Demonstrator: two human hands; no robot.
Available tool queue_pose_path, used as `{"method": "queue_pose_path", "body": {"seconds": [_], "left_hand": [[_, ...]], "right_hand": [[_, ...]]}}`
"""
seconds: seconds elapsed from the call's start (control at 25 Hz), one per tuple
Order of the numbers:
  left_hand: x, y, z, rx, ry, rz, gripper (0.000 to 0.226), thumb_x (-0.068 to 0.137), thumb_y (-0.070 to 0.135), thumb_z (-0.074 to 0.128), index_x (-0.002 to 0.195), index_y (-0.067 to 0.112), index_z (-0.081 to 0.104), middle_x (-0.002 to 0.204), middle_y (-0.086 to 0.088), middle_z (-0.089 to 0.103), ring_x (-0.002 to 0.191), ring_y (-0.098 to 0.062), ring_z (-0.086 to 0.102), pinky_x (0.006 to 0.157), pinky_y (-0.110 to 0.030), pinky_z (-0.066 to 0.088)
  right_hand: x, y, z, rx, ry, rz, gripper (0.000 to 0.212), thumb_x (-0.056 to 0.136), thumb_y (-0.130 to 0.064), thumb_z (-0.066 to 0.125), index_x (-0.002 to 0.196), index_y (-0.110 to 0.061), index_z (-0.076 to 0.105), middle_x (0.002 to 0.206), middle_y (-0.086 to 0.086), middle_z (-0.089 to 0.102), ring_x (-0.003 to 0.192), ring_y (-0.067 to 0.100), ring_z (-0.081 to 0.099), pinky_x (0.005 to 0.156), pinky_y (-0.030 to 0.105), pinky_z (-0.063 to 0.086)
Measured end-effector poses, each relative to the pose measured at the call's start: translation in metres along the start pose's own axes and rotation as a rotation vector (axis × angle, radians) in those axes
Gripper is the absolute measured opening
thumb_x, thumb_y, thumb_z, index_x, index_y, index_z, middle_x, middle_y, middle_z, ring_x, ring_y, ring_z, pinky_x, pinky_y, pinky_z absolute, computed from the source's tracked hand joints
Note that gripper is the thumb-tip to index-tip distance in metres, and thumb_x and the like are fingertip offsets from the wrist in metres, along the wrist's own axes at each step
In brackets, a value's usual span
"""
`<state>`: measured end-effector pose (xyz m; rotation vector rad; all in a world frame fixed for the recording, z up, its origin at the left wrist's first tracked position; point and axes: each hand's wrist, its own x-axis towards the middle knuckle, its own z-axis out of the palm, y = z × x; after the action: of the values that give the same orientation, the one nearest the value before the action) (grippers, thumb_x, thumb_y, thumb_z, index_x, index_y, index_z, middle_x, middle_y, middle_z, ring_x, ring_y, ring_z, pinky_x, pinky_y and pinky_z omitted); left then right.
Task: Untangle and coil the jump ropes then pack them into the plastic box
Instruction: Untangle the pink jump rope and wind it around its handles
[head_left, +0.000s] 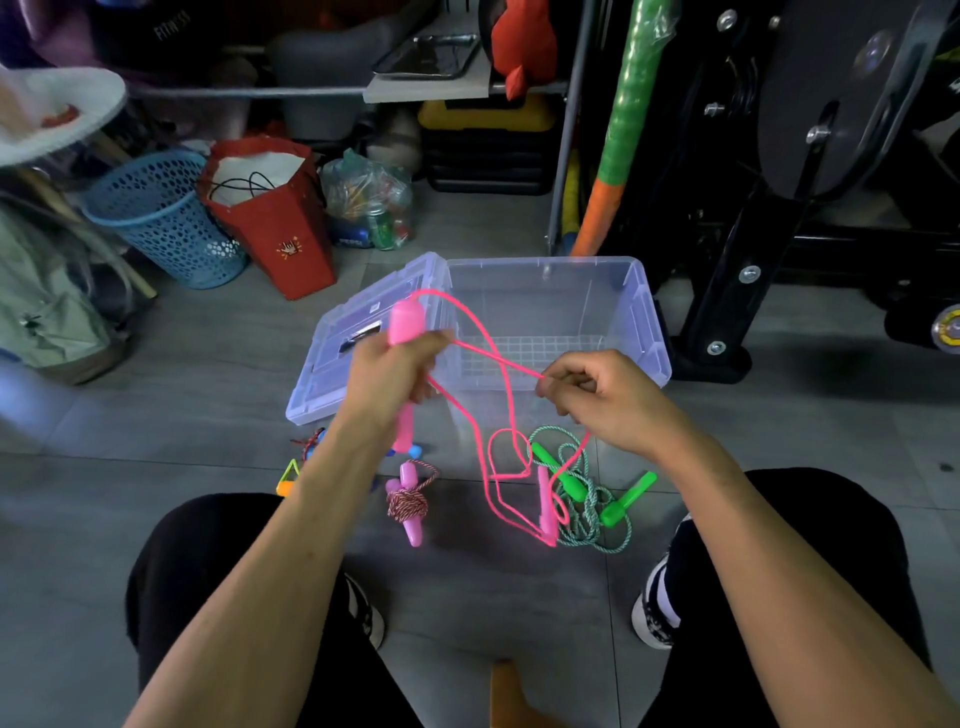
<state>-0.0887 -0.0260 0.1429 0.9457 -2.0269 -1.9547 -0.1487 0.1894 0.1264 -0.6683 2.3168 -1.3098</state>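
Observation:
My left hand (392, 371) grips the pink handle (405, 325) of a pink jump rope (485, 457) and holds it upright in front of the clear plastic box (636, 312). My right hand (597, 395) pinches the pink cord, stretched taut between both hands. The rest of the cord hangs in loops to the floor, where its second pink handle (545, 499) lies. A green rope with green handles (574, 486) lies tangled under it. A coiled red-and-white rope with pink handles (408, 501) lies on the floor. The box's lid (332, 374) leans on its left side.
A blue mesh basket (166, 223), a red paper bag (275, 228) and a plastic bag of items (371, 208) stand behind the box. A black exercise machine (800, 208) is at the right. More small rope pieces (306, 457) lie left of my left forearm.

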Motion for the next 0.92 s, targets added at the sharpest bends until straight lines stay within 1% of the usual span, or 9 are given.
{"method": "queue_pose_path", "body": {"seconds": [0.08, 0.16, 0.24, 0.36, 0.44, 0.56, 0.64, 0.76, 0.92], "left_hand": [[0.012, -0.001, -0.013, 0.053, 0.097, -0.012, 0.02, 0.078, 0.018, 0.072, 0.067, 0.007, 0.059, 0.05, 0.002, 0.048, 0.041, -0.014, 0.038, 0.046, -0.024, 0.033], [0.01, -0.008, -0.013, 0.481, 0.067, 0.118, 0.021, 0.074, 0.025, 0.069, 0.071, 0.005, 0.062, 0.054, 0.0, 0.051, 0.048, -0.018, 0.04, 0.052, -0.028, 0.035], [-0.001, -0.011, 0.0, 0.575, -0.148, 0.218, 0.017, 0.073, 0.027, 0.07, 0.08, 0.012, 0.07, 0.062, -0.001, 0.057, 0.052, -0.017, 0.043, 0.053, -0.027, 0.04], [-0.022, -0.004, 0.022, 0.38, -0.47, 0.12, 0.013, 0.084, 0.019, 0.071, 0.075, 0.012, 0.068, 0.059, 0.001, 0.061, 0.045, -0.015, 0.042, 0.044, -0.022, 0.038], [-0.019, -0.001, 0.024, 0.222, -0.32, 0.087, 0.026, 0.084, 0.015, 0.071, 0.062, 0.011, 0.058, 0.049, 0.001, 0.051, 0.039, -0.013, 0.039, 0.043, -0.023, 0.033], [0.002, 0.006, 0.005, -0.134, 0.004, 0.007, 0.017, 0.076, 0.016, 0.07, 0.065, 0.009, 0.058, 0.05, 0.001, 0.048, 0.039, -0.015, 0.036, 0.043, -0.023, 0.032], [0.015, 0.0, -0.009, 0.099, 0.018, 0.019, 0.018, 0.074, 0.021, 0.07, 0.069, 0.005, 0.064, 0.057, -0.003, 0.057, 0.047, -0.02, 0.041, 0.049, -0.025, 0.036], [0.009, -0.009, -0.007, 0.514, -0.225, 0.156, 0.029, 0.071, 0.038, 0.076, 0.088, 0.015, 0.073, 0.076, -0.015, 0.065, 0.061, -0.018, 0.052, 0.056, -0.028, 0.043], [-0.017, -0.001, 0.016, 0.38, -0.498, 0.115, 0.01, 0.084, 0.026, 0.073, 0.081, 0.017, 0.071, 0.066, 0.001, 0.064, 0.048, -0.011, 0.047, 0.046, -0.023, 0.041]], "right_hand": [[-0.001, 0.003, -0.006, -0.017, 0.044, -0.005, 0.015, 0.092, -0.021, 0.06, 0.081, -0.021, 0.07, 0.064, -0.005, 0.064, 0.062, 0.01, 0.057, 0.066, 0.035, 0.05], [-0.002, 0.003, -0.006, -0.046, 0.043, -0.069, 0.016, 0.093, -0.023, 0.058, 0.082, -0.02, 0.069, 0.072, 0.006, 0.065, 0.066, 0.025, 0.058, 0.069, 0.041, 0.051], [-0.003, 0.0, 0.0, -0.069, 0.021, -0.128, 0.017, 0.094, -0.023, 0.057, 0.081, -0.022, 0.068, 0.07, 0.008, 0.064, 0.065, 0.028, 0.057, 0.065, 0.041, 0.049], [-0.002, -0.006, 0.008, -0.074, 0.005, -0.151, 0.017, 0.095, -0.019, 0.058, 0.083, -0.023, 0.068, 0.061, 0.003, 0.057, 0.053, 0.014, 0.047, 0.056, 0.032, 0.039], [-0.001, -0.006, 0.008, -0.039, 0.019, -0.107, 0.016, 0.095, -0.021, 0.059, 0.083, -0.016, 0.069, 0.067, 0.007, 0.063, 0.061, 0.021, 0.057, 0.061, 0.035, 0.047], [-0.001, -0.002, -0.001, 0.002, 0.07, -0.032, 0.015, 0.093, -0.023, 0.059, 0.082, -0.018, 0.07, 0.077, 0.007, 0.069, 0.074, 0.026, 0.065, 0.073, 0.042, 0.053], [-0.002, 0.0, -0.007, -0.027, 0.097, -0.05, 0.017, 0.094, -0.024, 0.057, 0.083, -0.019, 0.07, 0.08, 0.009, 0.07, 0.075, 0.028, 0.064, 0.073, 0.045, 0.053], [-0.002, -0.001, -0.006, -0.073, 0.06, -0.129, 0.019, 0.096, -0.024, 0.056, 0.086, -0.016, 0.071, 0.078, 0.01, 0.069, 0.072, 0.03, 0.063, 0.069, 0.045, 0.052], [-0.001, -0.004, 0.006, -0.087, -0.02, -0.151, 0.016, 0.095, -0.023, 0.06, 0.084, -0.018, 0.07, 0.067, 0.012, 0.062, 0.058, 0.021, 0.051, 0.058, 0.036, 0.044]]}}
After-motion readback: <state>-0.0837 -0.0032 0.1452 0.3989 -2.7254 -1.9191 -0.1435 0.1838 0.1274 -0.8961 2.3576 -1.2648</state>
